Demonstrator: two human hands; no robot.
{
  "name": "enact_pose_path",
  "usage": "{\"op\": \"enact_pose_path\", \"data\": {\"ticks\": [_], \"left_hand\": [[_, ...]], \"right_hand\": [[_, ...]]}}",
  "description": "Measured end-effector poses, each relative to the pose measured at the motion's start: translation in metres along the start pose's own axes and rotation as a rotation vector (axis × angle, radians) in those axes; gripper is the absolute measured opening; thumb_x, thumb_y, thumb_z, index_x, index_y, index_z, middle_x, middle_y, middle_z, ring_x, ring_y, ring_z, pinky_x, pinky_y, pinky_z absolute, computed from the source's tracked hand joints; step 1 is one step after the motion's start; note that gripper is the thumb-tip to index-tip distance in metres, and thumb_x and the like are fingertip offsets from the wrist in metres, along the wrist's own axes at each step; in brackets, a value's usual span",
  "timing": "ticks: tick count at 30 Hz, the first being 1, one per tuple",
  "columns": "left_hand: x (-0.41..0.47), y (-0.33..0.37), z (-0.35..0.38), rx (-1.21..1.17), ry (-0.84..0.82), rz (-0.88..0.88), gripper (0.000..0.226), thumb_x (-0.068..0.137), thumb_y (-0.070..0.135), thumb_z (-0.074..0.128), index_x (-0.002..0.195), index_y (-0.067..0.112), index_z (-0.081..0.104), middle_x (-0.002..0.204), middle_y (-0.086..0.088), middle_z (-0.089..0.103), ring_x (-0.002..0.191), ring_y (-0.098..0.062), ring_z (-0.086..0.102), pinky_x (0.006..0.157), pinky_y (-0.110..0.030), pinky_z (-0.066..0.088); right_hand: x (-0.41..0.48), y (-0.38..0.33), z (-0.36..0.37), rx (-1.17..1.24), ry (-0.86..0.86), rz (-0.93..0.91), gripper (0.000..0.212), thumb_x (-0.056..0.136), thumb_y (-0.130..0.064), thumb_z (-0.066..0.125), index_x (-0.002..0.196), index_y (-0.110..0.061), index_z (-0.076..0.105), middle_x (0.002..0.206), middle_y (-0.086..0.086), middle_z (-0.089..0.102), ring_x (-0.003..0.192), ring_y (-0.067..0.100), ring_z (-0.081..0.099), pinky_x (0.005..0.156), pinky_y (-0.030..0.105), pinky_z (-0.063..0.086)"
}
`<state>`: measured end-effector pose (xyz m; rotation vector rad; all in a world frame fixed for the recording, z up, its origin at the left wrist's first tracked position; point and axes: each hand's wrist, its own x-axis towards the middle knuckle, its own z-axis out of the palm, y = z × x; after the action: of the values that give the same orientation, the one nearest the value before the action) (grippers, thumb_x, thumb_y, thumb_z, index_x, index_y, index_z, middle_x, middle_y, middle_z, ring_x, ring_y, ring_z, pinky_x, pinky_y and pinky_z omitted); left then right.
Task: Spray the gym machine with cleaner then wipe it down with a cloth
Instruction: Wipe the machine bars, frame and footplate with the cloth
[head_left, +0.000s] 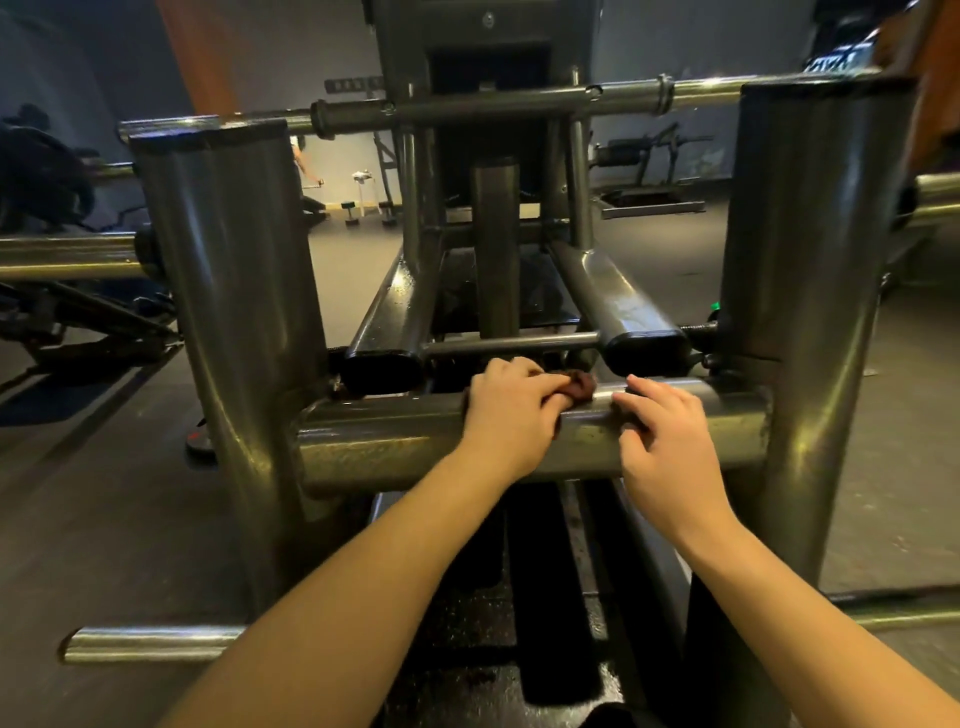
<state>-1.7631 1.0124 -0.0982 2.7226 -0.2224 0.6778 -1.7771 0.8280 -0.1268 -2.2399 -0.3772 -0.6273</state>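
A grey steel gym machine fills the view, with a thick horizontal crossbar (374, 447) running between two upright posts. My left hand (511, 410) presses a small dark brown cloth (579, 387) onto the top of this crossbar, fingers curled over the cloth. My right hand (662, 436) rests on the same bar just to the right, fingers spread and lightly bent, holding nothing. No spray bottle is in view.
Upright posts stand at the left (228, 291) and right (810, 291). Two black-capped rails (644, 348) run away behind the crossbar. Chrome weight pegs (67, 257) stick out sideways. Other gym machines and dumbbells (353, 218) stand on the dark floor beyond.
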Motion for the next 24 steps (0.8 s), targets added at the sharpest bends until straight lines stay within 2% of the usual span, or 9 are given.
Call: {"op": "enact_pose_path", "data": {"ticks": [2, 6, 10, 13, 17, 20, 22, 24], "left_hand": [[0.008, 0.022, 0.004, 0.020, -0.058, 0.022, 0.036, 0.105, 0.044, 0.050, 0.138, 0.038, 0.064, 0.135, 0.002, 0.057, 0.121, -0.025, 0.046, 0.102, -0.042, 0.035], [-0.002, 0.008, -0.006, 0.030, -0.082, 0.022, 0.037, 0.106, 0.044, 0.050, 0.141, 0.042, 0.059, 0.137, 0.004, 0.055, 0.122, -0.023, 0.044, 0.104, -0.041, 0.035], [-0.034, -0.063, -0.035, -0.031, 0.086, -0.105, 0.034, 0.100, 0.048, 0.053, 0.126, 0.038, 0.073, 0.122, 0.003, 0.064, 0.111, -0.026, 0.051, 0.093, -0.042, 0.039], [-0.059, -0.111, -0.057, -0.021, 0.167, -0.231, 0.026, 0.102, 0.040, 0.058, 0.122, 0.036, 0.074, 0.118, 0.004, 0.065, 0.110, -0.023, 0.050, 0.093, -0.042, 0.038], [-0.054, -0.101, -0.062, 0.046, 0.141, -0.309, 0.025, 0.102, 0.038, 0.060, 0.122, 0.035, 0.075, 0.121, 0.004, 0.064, 0.113, -0.023, 0.048, 0.092, -0.039, 0.032], [-0.045, -0.075, -0.057, -0.070, 0.119, -0.252, 0.023, 0.101, 0.037, 0.063, 0.119, 0.035, 0.076, 0.117, 0.004, 0.066, 0.114, -0.024, 0.053, 0.097, -0.040, 0.036], [-0.044, -0.053, -0.055, -0.217, 0.135, -0.189, 0.023, 0.099, 0.037, 0.065, 0.118, 0.037, 0.077, 0.113, 0.008, 0.066, 0.112, -0.022, 0.056, 0.102, -0.048, 0.043], [-0.042, -0.028, -0.054, -0.323, 0.123, -0.109, 0.027, 0.095, 0.041, 0.063, 0.118, 0.039, 0.076, 0.113, 0.012, 0.066, 0.112, -0.018, 0.057, 0.103, -0.050, 0.045]], "right_hand": [[0.002, 0.002, -0.001, -0.028, 0.002, -0.011, 0.043, 0.090, 0.000, 0.060, 0.132, -0.008, 0.068, 0.143, 0.002, 0.059, 0.137, 0.018, 0.041, 0.113, 0.030, 0.034], [0.003, 0.000, 0.000, -0.045, -0.015, 0.006, 0.043, 0.092, -0.003, 0.061, 0.134, -0.011, 0.067, 0.143, 0.001, 0.058, 0.138, 0.018, 0.038, 0.112, 0.028, 0.028], [0.003, -0.002, 0.002, -0.025, -0.016, 0.008, 0.040, 0.094, -0.007, 0.062, 0.133, -0.010, 0.067, 0.142, 0.001, 0.057, 0.137, 0.017, 0.036, 0.109, 0.027, 0.029], [0.002, -0.004, 0.005, -0.027, -0.001, 0.003, 0.037, 0.094, -0.008, 0.064, 0.131, -0.008, 0.068, 0.144, 0.004, 0.056, 0.138, 0.020, 0.035, 0.114, 0.031, 0.032], [-0.007, -0.021, 0.010, 0.028, 0.013, -0.067, 0.038, 0.092, -0.005, 0.067, 0.129, -0.014, 0.069, 0.153, 0.002, 0.047, 0.145, 0.022, 0.029, 0.117, 0.031, 0.025], [-0.012, -0.040, 0.014, 0.254, -0.029, -0.047, 0.034, 0.095, -0.008, 0.065, 0.127, -0.018, 0.071, 0.134, -0.005, 0.063, 0.128, 0.009, 0.051, 0.113, 0.034, 0.042], [-0.012, -0.056, 0.013, 0.563, -0.213, 0.159, 0.031, 0.102, -0.016, 0.061, 0.132, -0.021, 0.069, 0.128, -0.005, 0.069, 0.120, 0.006, 0.061, 0.106, 0.034, 0.052], [-0.012, -0.069, 0.009, 0.994, -0.441, 0.420, 0.033, 0.107, -0.025, 0.052, 0.137, -0.020, 0.063, 0.129, 0.003, 0.071, 0.120, 0.017, 0.067, 0.101, 0.043, 0.057]]}}
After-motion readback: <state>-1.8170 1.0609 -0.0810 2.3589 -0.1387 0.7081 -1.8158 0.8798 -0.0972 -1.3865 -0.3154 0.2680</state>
